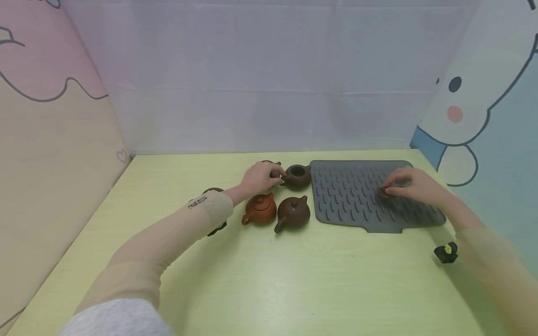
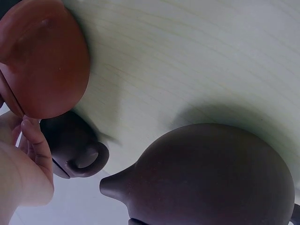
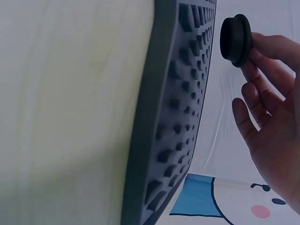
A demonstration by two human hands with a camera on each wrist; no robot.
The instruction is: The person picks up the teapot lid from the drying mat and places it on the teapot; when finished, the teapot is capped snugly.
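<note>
My right hand pinches a small round dark brown teapot lid between thumb and fingertips, above the grey mat. The lid's inner rim faces away from the palm. My left hand has its fingers at the handle of a lidless dark teapot, whose round opening shows on top. Another dark teapot stands behind the left hand, partly hidden. Nearer me are a reddish-brown lidded teapot and a dark brown lidded teapot. The left forearm covers part of a further dark teapot.
The mat has rows of raised ridges and lies right of the teapots on the pale table. A small black object with a yellow mark shows beside the right forearm. A white curtain backs the table, with printed panels at both sides.
</note>
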